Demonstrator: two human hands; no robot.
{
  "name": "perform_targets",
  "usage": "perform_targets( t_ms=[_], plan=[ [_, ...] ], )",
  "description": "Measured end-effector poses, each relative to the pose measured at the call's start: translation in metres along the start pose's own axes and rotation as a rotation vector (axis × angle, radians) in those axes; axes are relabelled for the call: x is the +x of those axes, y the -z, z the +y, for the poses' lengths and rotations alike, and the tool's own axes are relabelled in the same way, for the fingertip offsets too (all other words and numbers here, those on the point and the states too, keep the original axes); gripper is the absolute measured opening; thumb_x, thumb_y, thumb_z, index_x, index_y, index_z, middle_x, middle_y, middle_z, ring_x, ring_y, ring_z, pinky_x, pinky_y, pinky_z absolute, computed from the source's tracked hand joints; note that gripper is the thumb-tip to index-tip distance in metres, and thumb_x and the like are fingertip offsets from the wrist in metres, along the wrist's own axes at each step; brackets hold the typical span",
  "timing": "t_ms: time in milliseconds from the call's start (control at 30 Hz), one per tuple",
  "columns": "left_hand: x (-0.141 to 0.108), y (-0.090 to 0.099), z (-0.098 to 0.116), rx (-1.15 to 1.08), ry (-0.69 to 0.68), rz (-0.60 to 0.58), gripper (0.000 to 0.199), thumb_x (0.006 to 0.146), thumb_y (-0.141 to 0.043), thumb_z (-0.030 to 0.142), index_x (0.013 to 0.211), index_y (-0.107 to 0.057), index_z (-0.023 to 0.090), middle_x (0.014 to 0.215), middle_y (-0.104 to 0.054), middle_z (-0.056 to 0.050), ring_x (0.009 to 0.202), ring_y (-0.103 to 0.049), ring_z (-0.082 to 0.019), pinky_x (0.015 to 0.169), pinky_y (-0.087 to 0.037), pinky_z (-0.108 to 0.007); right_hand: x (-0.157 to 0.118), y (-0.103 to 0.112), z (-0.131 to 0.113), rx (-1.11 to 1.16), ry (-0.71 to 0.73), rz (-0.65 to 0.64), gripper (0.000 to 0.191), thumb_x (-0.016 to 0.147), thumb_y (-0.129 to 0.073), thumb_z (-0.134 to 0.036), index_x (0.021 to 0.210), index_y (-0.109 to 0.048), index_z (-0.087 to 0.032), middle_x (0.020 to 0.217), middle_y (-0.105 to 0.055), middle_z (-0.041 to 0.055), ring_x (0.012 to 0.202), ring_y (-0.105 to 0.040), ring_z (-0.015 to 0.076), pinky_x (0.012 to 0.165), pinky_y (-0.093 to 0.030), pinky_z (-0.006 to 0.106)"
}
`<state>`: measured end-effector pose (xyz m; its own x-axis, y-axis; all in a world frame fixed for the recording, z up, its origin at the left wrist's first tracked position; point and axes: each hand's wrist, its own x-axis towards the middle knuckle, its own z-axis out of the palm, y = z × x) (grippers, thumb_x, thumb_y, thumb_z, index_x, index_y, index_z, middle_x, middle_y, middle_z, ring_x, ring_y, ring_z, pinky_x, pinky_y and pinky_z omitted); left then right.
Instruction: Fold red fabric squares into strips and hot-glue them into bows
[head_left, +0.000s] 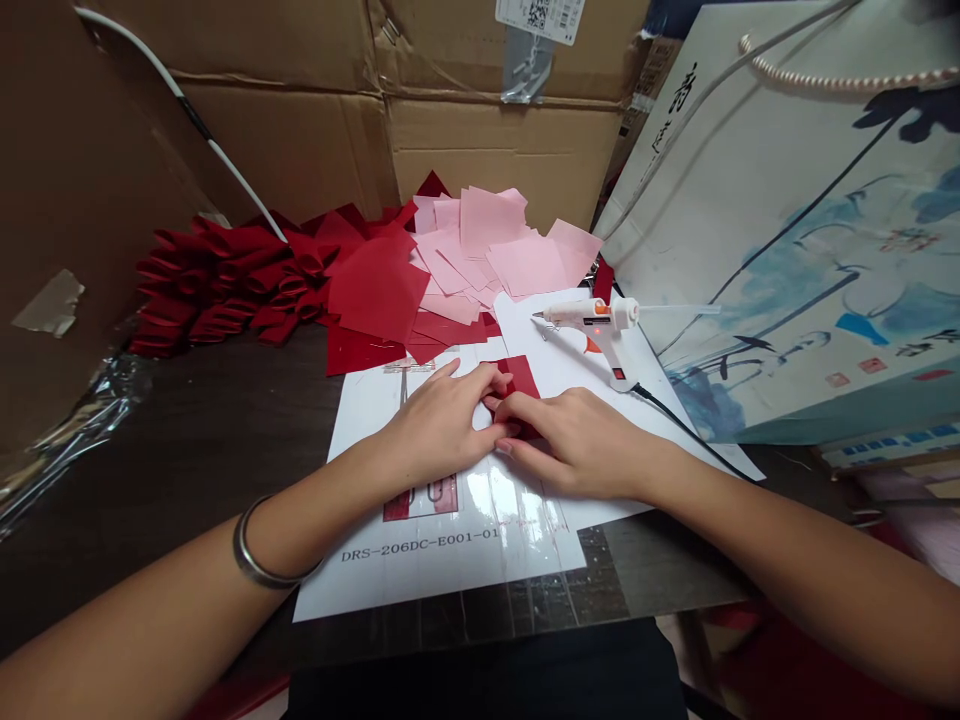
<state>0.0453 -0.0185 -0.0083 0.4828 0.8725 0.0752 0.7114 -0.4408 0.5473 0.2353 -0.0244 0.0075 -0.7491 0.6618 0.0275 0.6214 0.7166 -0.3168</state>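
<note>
A dark red square piece of fabric [523, 376] lies on the white printed sheet, partly covered by my fingers. My left hand [446, 415] pinches its near edge from the left. From the right, my right hand [566, 440] meets it with thumb and fingers closed on the same piece. The fingertips of both hands almost touch, and the part between them is hidden. Just beyond my right hand, a white hot glue gun [600, 322] with an orange trigger rests on white paper, its nozzle pointing left and a glue stick in its back.
Loose red pieces [382, 285] and pink pieces [495, 240] are heaped at the back. Folded red pieces [232, 275] pile up at the left. Cardboard [495, 150] walls the back; a painted white panel [787, 250] stands right. The gun's black cord [690, 430] runs rightward.
</note>
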Motion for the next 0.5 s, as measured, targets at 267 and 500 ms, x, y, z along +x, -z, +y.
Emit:
perform_targets(
  t_ms=[267, 500],
  plan=[
    [-0.001, 0.013, -0.003, -0.092, -0.002, -0.098, 0.032, 0.084, -0.051, 0.024, 0.115, -0.055, 0.022, 0.118, -0.062, -0.005, 0.113, -0.054, -0.026, 0.094, -0.045, -0.043, -0.004, 0.002, -0.005, 0.033, -0.017, -0.028, 0.022, 0.092, -0.046, -0.036, 0.095, -0.053, -0.016, 0.070, -0.063, 0.0019, 0.056, -0.052, 0.0148, 0.057, -0.032, 0.028],
    [0.001, 0.011, -0.003, -0.071, 0.037, -0.073, 0.026, 0.091, -0.040, 0.021, 0.111, -0.056, 0.020, 0.115, -0.063, -0.006, 0.107, -0.056, -0.024, 0.091, -0.046, -0.042, -0.012, 0.008, -0.017, -0.055, 0.042, -0.110, 0.029, 0.092, -0.047, -0.038, 0.084, -0.061, -0.014, 0.074, -0.068, 0.0061, 0.055, -0.052, 0.0139, 0.056, -0.031, 0.029]
  ],
)
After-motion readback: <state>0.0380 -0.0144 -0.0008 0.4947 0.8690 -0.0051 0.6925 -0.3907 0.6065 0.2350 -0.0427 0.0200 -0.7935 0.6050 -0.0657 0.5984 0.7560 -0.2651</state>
